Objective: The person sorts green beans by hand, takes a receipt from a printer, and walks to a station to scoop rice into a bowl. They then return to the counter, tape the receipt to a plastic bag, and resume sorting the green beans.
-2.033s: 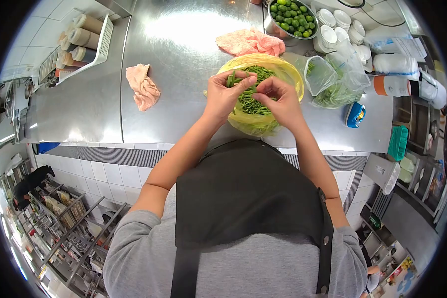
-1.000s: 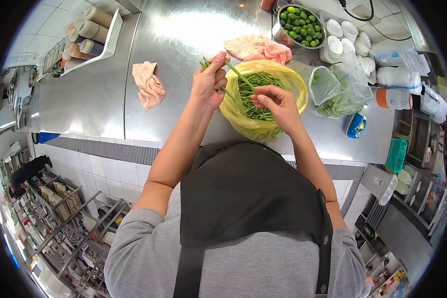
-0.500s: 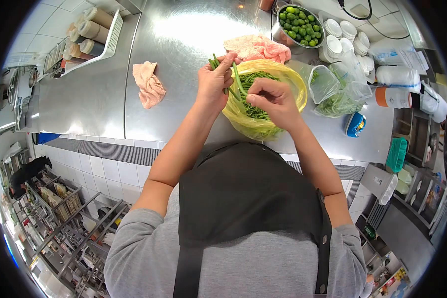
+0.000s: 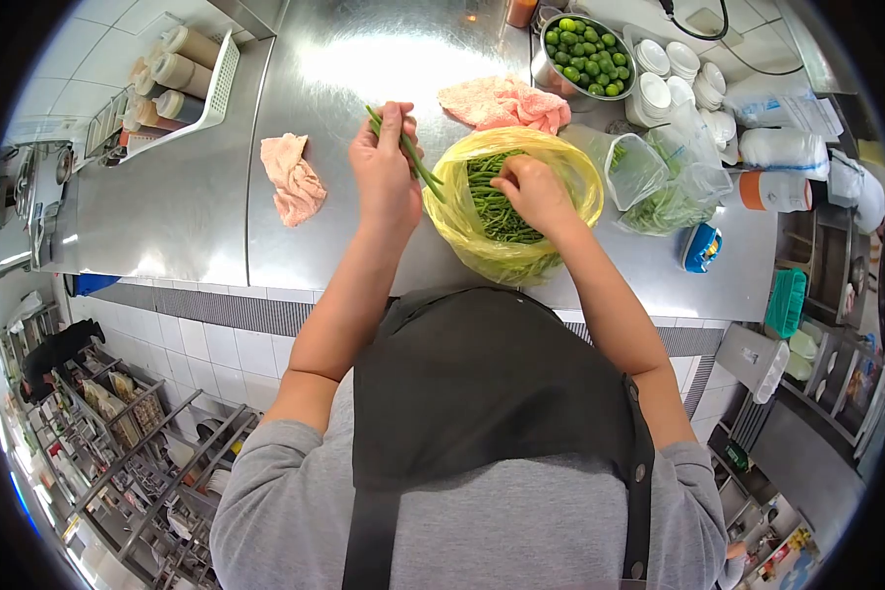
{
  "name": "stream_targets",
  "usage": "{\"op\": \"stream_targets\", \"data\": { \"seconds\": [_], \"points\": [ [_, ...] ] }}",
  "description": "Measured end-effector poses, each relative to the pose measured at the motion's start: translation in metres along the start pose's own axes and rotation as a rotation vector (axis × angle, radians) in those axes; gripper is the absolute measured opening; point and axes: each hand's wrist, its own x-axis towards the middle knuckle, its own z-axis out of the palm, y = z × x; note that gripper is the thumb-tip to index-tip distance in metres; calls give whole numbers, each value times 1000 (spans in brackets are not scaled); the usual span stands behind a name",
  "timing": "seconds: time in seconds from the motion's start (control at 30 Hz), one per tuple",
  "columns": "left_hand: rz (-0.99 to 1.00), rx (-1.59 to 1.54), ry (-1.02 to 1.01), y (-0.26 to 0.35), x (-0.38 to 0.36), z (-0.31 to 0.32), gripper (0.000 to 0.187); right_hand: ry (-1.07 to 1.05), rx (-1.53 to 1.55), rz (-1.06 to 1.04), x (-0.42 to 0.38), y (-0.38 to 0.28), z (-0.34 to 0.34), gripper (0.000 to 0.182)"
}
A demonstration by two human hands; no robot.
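Shiny steel counter point(image 4: 339, 128), green stalks point(image 4: 425, 174), kitchen point(image 4: 216, 347) (white-tiled)

1. The head camera looked from the person's head, facing forward and steeply down.
2. The apron point(image 4: 501, 393) lay nearest, filling the lower middle.
3. Beyond it, the left hand point(image 4: 388, 162) and right hand point(image 4: 535, 193) showed at arm's reach, above centre.
4. The wide, round-edged view bent the counter point(image 4: 167, 216) and took in racks point(image 4: 133, 433) at left.
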Motion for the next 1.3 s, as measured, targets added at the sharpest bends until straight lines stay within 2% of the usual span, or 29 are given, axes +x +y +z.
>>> {"op": "stream_targets", "data": {
  "seconds": [0.03, 0.17, 0.2, 0.27, 0.3, 0.33, 0.4, 0.43, 0.47, 0.53, 0.67, 0.73, 0.77, 0.83, 0.87, 0.93, 0.97, 1.0, 1.03, 1.07, 1.13, 1.2, 1.3],
  "points": [
    [-14, 24, 46, -7, -2, -2, 23, -30, 87, -123, 0, 3, 4, 17],
    [-70, 36, 84, -37, -20, -2, 26, -44, 2, -174, -6, 8, 4, 10],
    [-69, 36, 82, -40, -25, 1, 26, 16, 24, -182, -6, 10, 3, 9],
    [-233, 28, 78, -42, -31, 5, 26, 79, 47, -192, -8, 9, -3, 8],
    [-232, 149, -21, -48, -30, 0, 24, 108, 60, -206, -11, 3, -15, 8],
    [-231, 149, -22, -53, -29, -4, 24, 137, 74, -219, -15, -4, -26, 7],
    [132, 895, -377, -55, -27, -3, 27, 156, 42, -258, -22, -13, -42, 7],
    [188, 1120, -446, -50, -27, -1, 30, 173, 10, -296, -26, -16, -48, 6],
    [190, 1119, -449, -53, -27, -1, 30, 176, 8, -295, -29, -21, -54, 6],
    [517, 1195, -537, -59, -27, -3, 20, 192, -2, -355, -34, -28, -60, 8],
    [530, 1210, -631, -54, -26, 0, 14, 191, 71, -322, -39, -27, -64, 9],
    [582, 972, -668, -56, -23, -1, 12, 56, 403, -162, -39, -22, -68, 9],
    [585, 973, -667, -56, -23, 0, 12, 56, 404, -165, -39, -18, -65, 9],
    [550, 637, -563, -53, -24, 6, 6, -83, 1249, 46, -37, -6, -48, 9],
    [551, 639, -565, -48, -24, 7, 6, -82, 1251, 45, -37, -3, -41, 9],
    [-126, 215, -216, -34, -22, 7, 6, -40, 1367, 195, -35, 1, -27, 14],
    [-186, -31, -218, -31, -14, 2, 8, -38, 1368, 193, -36, 8, -18, 14],
    [-185, -30, -221, -26, -8, 0, 8, -17, 964, 139, -37, 13, -10, 19],
    [-215, -155, -182, -21, -2, 0, 11, 3, 558, 86, -38, 20, -4, 24],
    [-243, -281, -144, -15, 3, -2, 14, 6, 559, 84, -39, 14, -7, 24],
    [-258, -310, -141, -10, 11, -7, 18, -27, 670, 110, -42, -3, -16, 33],
    [-289, -426, -135, -10, 16, -13, 19, -60, 700, 79, -39, -13, -20, 32],
    [-307, -425, -71, -14, 17, -12, 18, -23, 714, 25, -36, -39, -29, 30]
  ]
}}
